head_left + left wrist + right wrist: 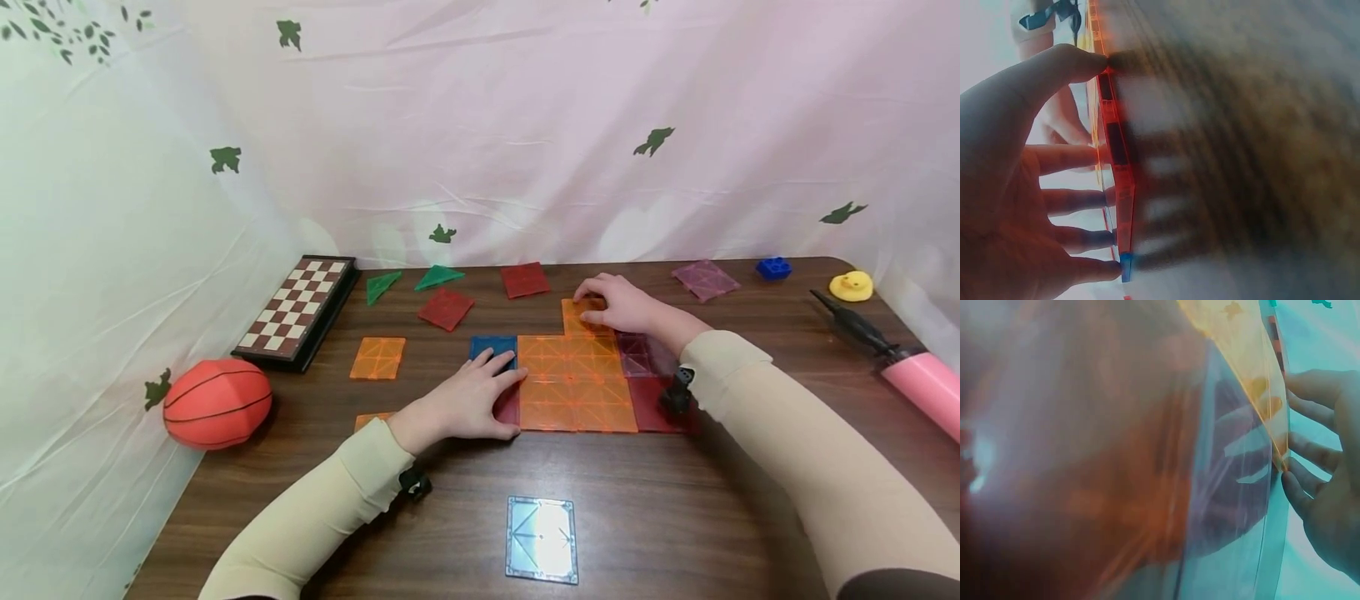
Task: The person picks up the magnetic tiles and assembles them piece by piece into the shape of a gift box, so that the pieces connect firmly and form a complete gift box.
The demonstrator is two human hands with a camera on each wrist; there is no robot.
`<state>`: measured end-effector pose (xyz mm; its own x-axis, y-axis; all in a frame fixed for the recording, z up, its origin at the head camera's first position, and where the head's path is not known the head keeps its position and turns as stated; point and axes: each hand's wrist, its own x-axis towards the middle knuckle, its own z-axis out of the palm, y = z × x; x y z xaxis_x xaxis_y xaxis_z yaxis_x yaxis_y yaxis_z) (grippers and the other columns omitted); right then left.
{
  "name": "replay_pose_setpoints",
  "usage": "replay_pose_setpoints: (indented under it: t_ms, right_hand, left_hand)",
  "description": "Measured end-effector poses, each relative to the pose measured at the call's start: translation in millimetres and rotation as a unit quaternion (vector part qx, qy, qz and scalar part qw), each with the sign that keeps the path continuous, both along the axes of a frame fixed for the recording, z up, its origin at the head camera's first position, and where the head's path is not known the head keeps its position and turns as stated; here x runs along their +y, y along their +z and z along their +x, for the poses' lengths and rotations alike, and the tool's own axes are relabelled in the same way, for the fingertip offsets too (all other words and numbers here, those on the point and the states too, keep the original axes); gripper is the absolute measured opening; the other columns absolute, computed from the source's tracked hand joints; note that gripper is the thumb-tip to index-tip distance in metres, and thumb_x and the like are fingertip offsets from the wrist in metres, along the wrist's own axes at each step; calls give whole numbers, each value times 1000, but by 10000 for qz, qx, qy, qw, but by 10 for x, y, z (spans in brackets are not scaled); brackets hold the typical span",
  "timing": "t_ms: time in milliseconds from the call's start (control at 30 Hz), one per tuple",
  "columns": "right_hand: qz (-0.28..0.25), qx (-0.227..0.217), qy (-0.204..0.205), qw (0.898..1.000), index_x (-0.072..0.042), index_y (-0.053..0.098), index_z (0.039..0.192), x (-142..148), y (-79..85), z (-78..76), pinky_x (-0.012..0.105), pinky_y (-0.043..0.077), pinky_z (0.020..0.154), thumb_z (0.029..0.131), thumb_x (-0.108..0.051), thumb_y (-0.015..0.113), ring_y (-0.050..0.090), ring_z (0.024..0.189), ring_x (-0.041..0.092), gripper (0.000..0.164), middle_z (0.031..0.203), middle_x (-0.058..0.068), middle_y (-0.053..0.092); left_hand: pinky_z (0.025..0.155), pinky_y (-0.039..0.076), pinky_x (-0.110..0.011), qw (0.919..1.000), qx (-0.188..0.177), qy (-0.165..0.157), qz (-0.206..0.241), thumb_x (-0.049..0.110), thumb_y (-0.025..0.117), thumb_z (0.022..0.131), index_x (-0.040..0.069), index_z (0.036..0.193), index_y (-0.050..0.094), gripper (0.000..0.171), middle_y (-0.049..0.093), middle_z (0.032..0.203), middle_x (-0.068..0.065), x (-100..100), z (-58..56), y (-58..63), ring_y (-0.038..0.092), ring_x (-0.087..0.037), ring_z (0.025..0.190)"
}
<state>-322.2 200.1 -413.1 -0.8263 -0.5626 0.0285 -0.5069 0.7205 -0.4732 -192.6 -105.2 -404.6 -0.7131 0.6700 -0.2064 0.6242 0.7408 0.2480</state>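
Note:
A flat patch of orange see-through magnetic tiles (pixel 573 392) lies mid-table. My left hand (pixel 472 400) spreads its fingers over the blue tile (pixel 493 344) and the red tile (pixel 507 407) on the patch's left side, its thumb at the near edge. At the far edge my right hand (pixel 618 304) holds a single orange square tile (pixel 577 321), fingertips along its border, also seen in the right wrist view. Below the right wrist, a purple tile (pixel 634 354) and a dark red tile (pixel 651 406) adjoin the patch, partly hidden.
Loose tiles lie around: an orange one (pixel 378 358), red ones (pixel 447 308), green triangles (pixel 438 277), a purple one (pixel 706 279) and a clear one (pixel 542 539). A chessboard (pixel 300 308) and a red ball (pixel 217 404) stand left; a rubber duck (pixel 851 286) and pink pump (pixel 926 387) right.

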Motion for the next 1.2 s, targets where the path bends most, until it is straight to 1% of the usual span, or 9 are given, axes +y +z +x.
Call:
replay_pose_setpoints:
  t_ms: [133, 233, 367, 600, 733, 800, 967, 1067, 1200]
  right_hand:
    - [50, 41, -163, 9998, 0, 61, 128, -89, 12, -124, 59, 37, 105, 99, -15, 68, 51, 120, 42, 33, 128, 23, 56]
    - [83, 61, -296, 9995, 2, 58, 131, -165, 31, -223, 58, 39, 105, 98, -15, 68, 51, 122, 42, 38, 130, 25, 56]
    - [117, 104, -439, 9989, 2, 57, 135, -258, 28, -336, 56, 37, 109, 97, -17, 70, 49, 127, 42, 44, 136, 25, 54]
    - [358, 162, -163, 9991, -5, 49, 148, -428, -39, -481, 57, 26, 116, 99, -22, 68, 30, 143, 44, 55, 156, 24, 35]
    - [510, 196, -58, 9985, -5, 54, 145, -509, -42, -481, 58, 22, 117, 100, -19, 67, 27, 145, 45, 49, 158, 25, 32]
    - [421, 246, -20, 9988, -3, 60, 137, -541, -35, -466, 57, 24, 117, 99, -18, 69, 32, 142, 45, 42, 154, 25, 38]
    - [213, 92, 79, 9997, -4, 62, 116, -600, -30, -414, 51, 41, 103, 94, -19, 75, 53, 116, 37, 30, 125, 18, 58]
    - [243, -135, 92, 9996, -6, 60, 114, -624, -25, -365, 48, 45, 94, 93, -20, 76, 55, 102, 32, 30, 114, 14, 62]
    - [256, -228, 284, 9990, -9, 63, 121, -622, -8, -300, 50, 44, 100, 93, -20, 76, 55, 111, 33, 33, 127, 14, 60]
  left_hand:
    - [116, 26, -59, 10000, 25, -18, -32, 52, 72, 89, 16, 158, 40, 84, 26, 165, -15, 18, -8, 36, 23, -46, 149]
    - [116, 27, -59, 9999, 59, -60, -64, 53, 72, 89, 17, 159, 39, 85, 25, 166, -15, 39, -17, 40, 23, -45, 149]
    - [116, 27, -59, 9999, 82, -100, -109, 54, 71, 89, 18, 159, 38, 86, 25, 166, -14, 69, -29, 37, 23, -45, 149]
    - [115, 28, -60, 9998, 74, -135, -103, 55, 71, 89, 18, 159, 39, 85, 27, 165, -14, 90, -24, 38, 24, -45, 149]
    - [115, 28, -60, 9999, 8, -107, -71, 54, 71, 90, 18, 159, 39, 84, 26, 166, -14, 87, -11, 35, 23, -45, 149]
    - [115, 28, -60, 9999, -1, -92, -62, 54, 71, 90, 18, 159, 39, 84, 26, 166, -13, 81, -6, 35, 23, -45, 149]
    - [114, 28, -61, 10000, -37, -67, -24, 53, 71, 90, 18, 159, 39, 83, 27, 165, -14, 54, 6, 23, 23, -46, 149]
    - [114, 28, -62, 10000, -89, -30, 16, 53, 71, 90, 18, 159, 40, 83, 27, 165, -14, 39, 12, 1, 23, -46, 149]
    - [114, 28, -62, 9999, -112, 27, 41, 54, 71, 90, 18, 158, 41, 83, 27, 165, -14, 23, 13, -15, 23, -46, 149]
